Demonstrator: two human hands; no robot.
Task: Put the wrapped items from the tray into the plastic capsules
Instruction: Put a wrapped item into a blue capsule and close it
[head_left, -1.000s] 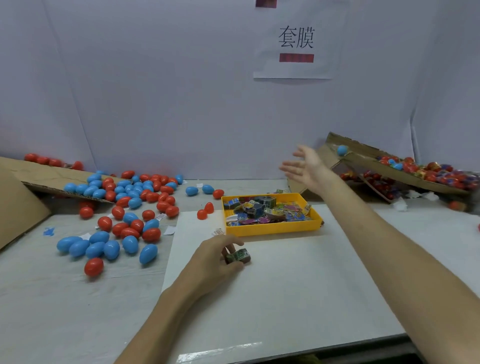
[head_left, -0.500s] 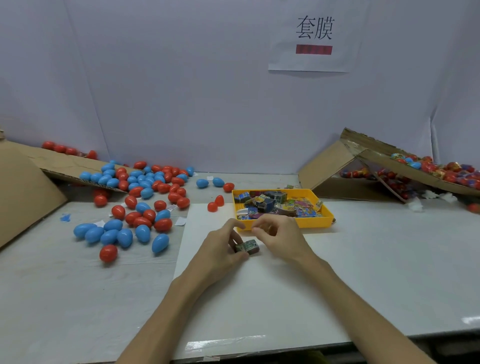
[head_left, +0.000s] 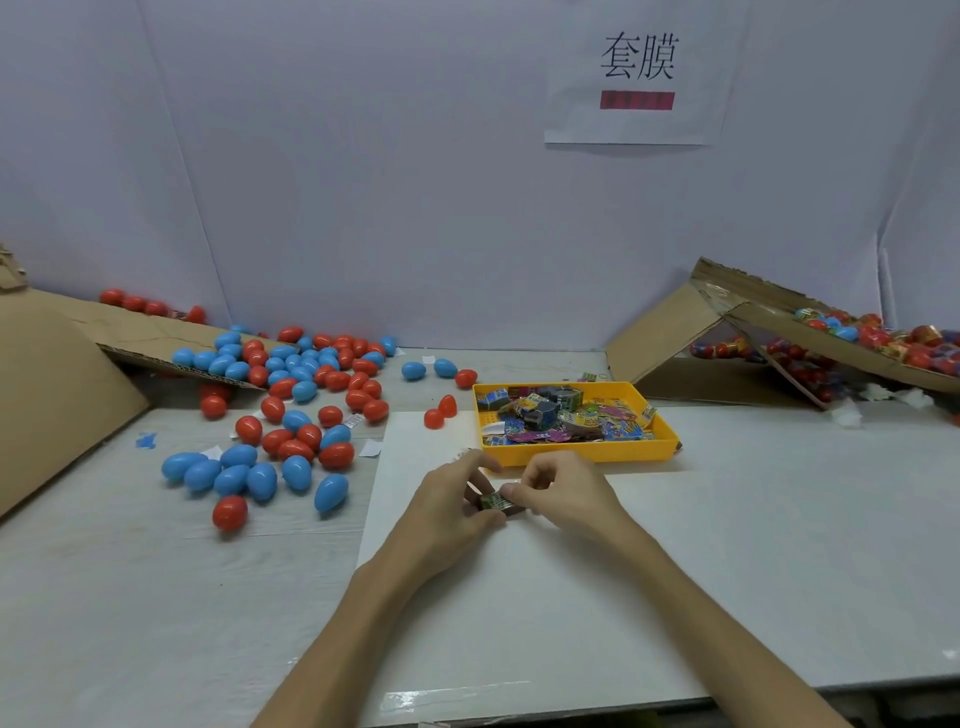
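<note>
A small dark wrapped item (head_left: 496, 503) lies on the white sheet (head_left: 571, 597) just in front of the yellow tray (head_left: 582, 453). My left hand (head_left: 451, 506) pinches it from the left and my right hand (head_left: 563, 491) pinches its right end. The tray holds several colourful wrapped items (head_left: 558, 418). Blue and red egg-shaped plastic capsules (head_left: 291, 410) are scattered over the table to the left; two red half shells (head_left: 440, 412) stand beside the tray's left edge.
A cardboard ramp (head_left: 78, 358) at the left carries more capsules. A tilted cardboard box (head_left: 779, 343) at the right holds wrapped filled capsules (head_left: 893, 338). A paper sign (head_left: 638, 73) hangs on the white back wall. The table's front edge is near my forearms.
My right hand came back from the cardboard box at the right to the wrapped item and now pinches it together with my left hand, which stayed on it.
</note>
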